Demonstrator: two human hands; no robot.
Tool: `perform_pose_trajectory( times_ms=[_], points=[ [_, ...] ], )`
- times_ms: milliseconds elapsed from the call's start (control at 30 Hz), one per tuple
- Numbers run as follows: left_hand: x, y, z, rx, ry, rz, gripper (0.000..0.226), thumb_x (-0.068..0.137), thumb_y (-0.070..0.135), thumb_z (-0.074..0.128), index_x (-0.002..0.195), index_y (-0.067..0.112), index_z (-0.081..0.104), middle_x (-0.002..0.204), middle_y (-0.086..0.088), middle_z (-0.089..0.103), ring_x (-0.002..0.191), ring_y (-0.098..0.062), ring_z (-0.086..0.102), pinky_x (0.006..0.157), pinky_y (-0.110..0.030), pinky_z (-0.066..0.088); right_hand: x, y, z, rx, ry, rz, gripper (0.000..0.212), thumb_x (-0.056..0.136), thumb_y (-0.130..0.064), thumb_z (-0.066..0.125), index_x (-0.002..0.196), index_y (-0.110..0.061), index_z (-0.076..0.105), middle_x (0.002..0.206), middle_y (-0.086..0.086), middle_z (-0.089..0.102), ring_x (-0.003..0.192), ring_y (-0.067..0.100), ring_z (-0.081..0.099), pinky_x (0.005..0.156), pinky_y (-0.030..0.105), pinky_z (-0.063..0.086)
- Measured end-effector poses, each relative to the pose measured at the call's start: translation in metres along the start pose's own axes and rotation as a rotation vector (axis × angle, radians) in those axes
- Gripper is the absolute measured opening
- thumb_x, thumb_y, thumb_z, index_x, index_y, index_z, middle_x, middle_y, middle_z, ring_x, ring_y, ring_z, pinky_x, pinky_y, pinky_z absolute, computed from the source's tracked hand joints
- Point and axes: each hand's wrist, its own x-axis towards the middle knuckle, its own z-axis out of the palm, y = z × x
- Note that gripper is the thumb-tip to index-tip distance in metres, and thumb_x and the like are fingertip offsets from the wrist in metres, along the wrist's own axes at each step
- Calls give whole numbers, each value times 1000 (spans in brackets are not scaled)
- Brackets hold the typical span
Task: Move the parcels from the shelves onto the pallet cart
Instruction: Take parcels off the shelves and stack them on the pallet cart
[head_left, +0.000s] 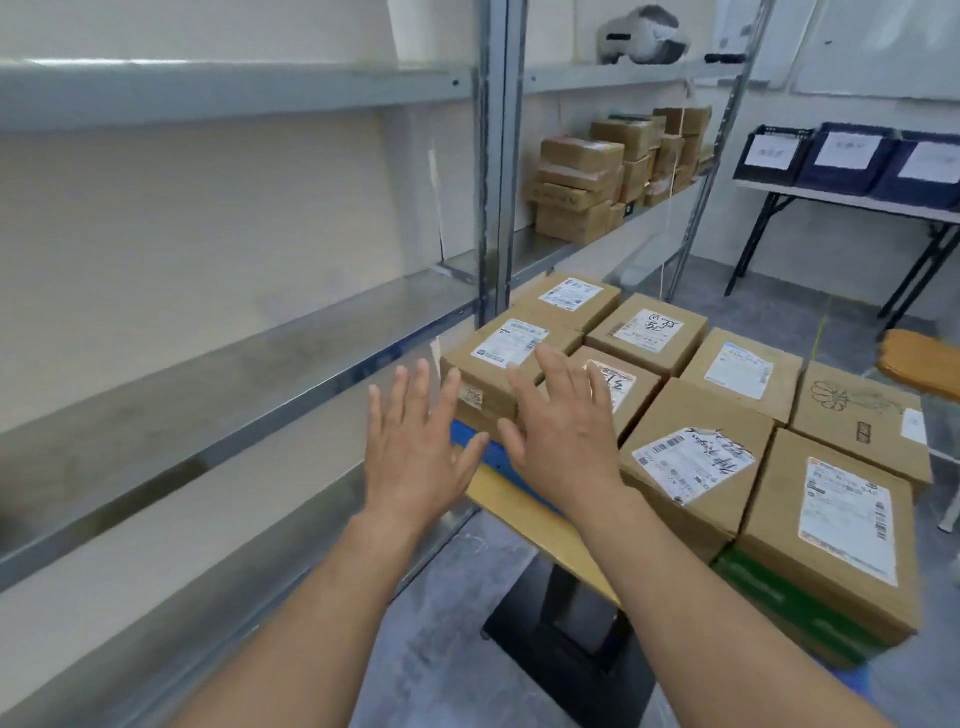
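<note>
fingers on left hand (415, 457) and right hand (566, 447) spread apart, holding nothing; best grip the shelved brown cardboard parcels (582, 192) by opposite sides.

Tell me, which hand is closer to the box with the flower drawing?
Right. The right hand is open above boxes left of the flower box; the left hand, also open, is farther left, beside the shelf.

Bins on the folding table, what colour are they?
Dark blue bins with white labels; head view.
</note>
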Motion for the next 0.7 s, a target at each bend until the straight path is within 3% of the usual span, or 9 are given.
perform_pose_trajectory(
  times_ms=[133,267,433,567,700],
  points=[
    [-24,-70,-23,14,20,-125,88,76,68,6,152,25,16,160,-8,7,147,-26,0,116,-45,-7,16,-76,10,61,-38,-93,58,64,-32,82,116,-11,66,127,21,59,114,39,58,98,56,42],
    [-56,-141,-49,38,28,-280,75,90,66,24,152,28,5,160,-5,-7,147,-22,-10,116,-43,-10,26,-161,15,107,-74,-207,63,61,-37,85,116,-12,68,125,20,61,109,36,61,94,51,47],
    [-102,-216,-78,39,97,-427,91,73,70,4,152,26,12,160,-6,2,147,-23,-2,116,-40,-6,32,-255,20,197,-153,-306,61,59,-34,87,112,-10,70,122,21,63,99,38,65,86,49,51],
    [-140,-264,-102,36,168,-550,88,76,69,14,150,21,22,159,-9,13,147,-25,8,116,-39,1,29,-324,19,283,-212,-384,58,63,-33,85,113,-8,69,120,23,63,97,39,65,85,49,51],
    [-174,-297,-133,18,259,-657,83,81,65,27,150,19,25,158,-10,17,146,-25,13,116,-37,8,31,-382,10,361,-206,-448,51,79,-35,67,121,-6,64,127,24,59,104,41,62,90,49,49]
  ],
)
